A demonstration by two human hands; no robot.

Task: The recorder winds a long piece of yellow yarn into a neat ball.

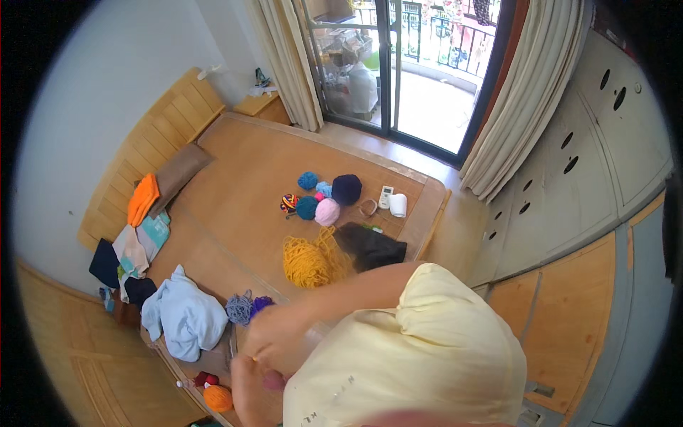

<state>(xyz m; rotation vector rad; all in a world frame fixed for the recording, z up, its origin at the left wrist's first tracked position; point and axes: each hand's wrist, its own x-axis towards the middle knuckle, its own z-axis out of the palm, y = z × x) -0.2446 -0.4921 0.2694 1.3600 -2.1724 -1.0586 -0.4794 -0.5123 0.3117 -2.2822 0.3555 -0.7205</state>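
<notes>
My right hand (267, 333) reaches in from the right and meets my left hand (245, 365) at the lower middle. Their fingers are close together and blurred; whether they hold something cannot be told. A tiny orange-yellow spot shows between them. A dull pink ball (274, 380) lies just right of my left hand. Purple yarn (261, 305) and grey-blue yarn (239, 308) lie beyond my right hand. An orange yarn ball (217, 398) and a dark red one (205, 379) are left of my left hand. A loose mustard yarn heap (307, 261) lies above my right forearm.
On the mat-covered bed (240, 176) are several yarn balls, including a navy one (347, 189) and a light pink one (327, 212), a white remote control (386, 197), a white roll (397, 205), black cloth (373, 248) and a light blue garment (187, 315). Beyond stands a sliding glass door (387, 80).
</notes>
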